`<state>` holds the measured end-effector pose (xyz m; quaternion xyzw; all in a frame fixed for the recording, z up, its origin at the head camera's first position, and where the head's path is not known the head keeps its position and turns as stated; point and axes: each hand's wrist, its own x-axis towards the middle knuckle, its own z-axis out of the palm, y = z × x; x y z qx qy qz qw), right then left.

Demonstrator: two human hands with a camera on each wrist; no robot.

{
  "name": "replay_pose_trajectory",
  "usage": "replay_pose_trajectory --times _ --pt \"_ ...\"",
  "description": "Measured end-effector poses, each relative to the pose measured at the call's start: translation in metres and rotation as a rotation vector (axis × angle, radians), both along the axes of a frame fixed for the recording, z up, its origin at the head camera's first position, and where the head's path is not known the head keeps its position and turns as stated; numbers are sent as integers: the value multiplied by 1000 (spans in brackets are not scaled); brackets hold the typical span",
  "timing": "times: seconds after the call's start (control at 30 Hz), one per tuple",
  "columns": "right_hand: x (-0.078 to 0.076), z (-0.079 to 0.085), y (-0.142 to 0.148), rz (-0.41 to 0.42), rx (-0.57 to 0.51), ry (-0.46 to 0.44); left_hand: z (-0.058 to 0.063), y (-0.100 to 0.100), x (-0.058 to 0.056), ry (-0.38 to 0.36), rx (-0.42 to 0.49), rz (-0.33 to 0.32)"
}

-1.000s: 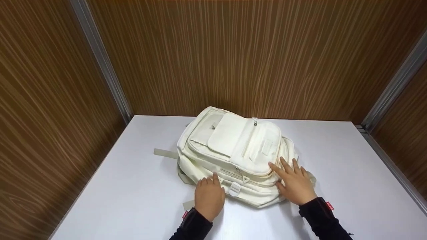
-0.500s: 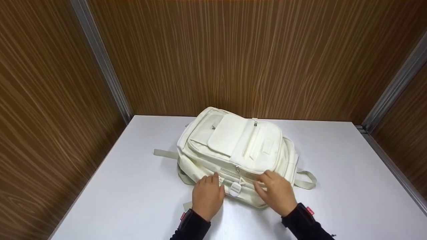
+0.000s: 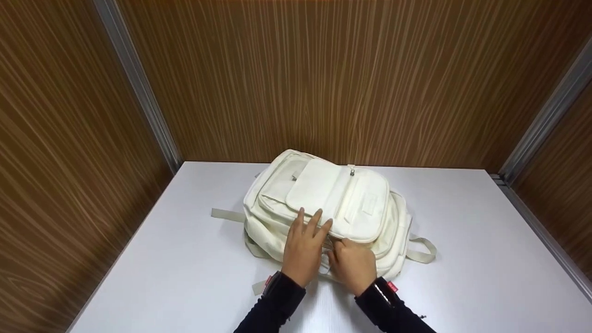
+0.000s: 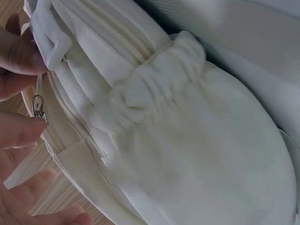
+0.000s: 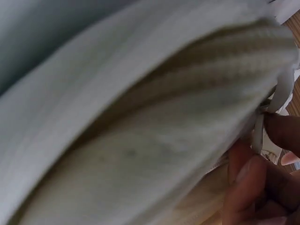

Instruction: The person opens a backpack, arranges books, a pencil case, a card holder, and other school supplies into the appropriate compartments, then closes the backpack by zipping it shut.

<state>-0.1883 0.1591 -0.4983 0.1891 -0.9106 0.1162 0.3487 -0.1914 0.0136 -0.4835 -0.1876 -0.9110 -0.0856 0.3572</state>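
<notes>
A cream-white backpack (image 3: 314,185) lies on its back on the white table, its front pockets facing up. My right hand (image 3: 355,264), fingers curled, is at its near side. In the right wrist view, the thumb and fingers of that hand pinch a pale zipper pull (image 5: 258,133). Just left of it, my left hand (image 3: 303,254) rests on the bag with its fingers spread and fairly straight. A metal zipper slider (image 4: 38,106) shows in the left wrist view, close to a left fingertip. From the head view, the right hand hides the pull.
Wood-grain panels (image 3: 296,83) enclose the white table (image 3: 175,259) at the back and sides. A loose strap (image 3: 227,214) sticks out left of the bag, and a strap loop (image 3: 423,252) lies at its right. An elastic side pocket (image 4: 197,140) bulges on the bag.
My right hand has moved left from the bag's right end, its spread fingers curling onto the zipper pull. My left hand has shifted up and right, its fingers now extended onto the bag.
</notes>
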Motion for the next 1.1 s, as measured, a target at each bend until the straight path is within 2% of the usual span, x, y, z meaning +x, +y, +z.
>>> replay_pose_trajectory --times 0.13,0.3,0.5,0.93,1.1 --pt "0 1 2 8 -45 -5 4 4 -7 -13 24 -8" --pt "3 6 5 18 -99 -49 1 5 -16 71 71 3" --pt "6 11 11 42 -99 -87 -8 5 -21 150 133 -7" --pt "6 21 23 28 -115 -167 -15 0 -21 195 129 -30" --pt "6 29 33 32 -109 -252 -14 -4 -19 170 131 -32"
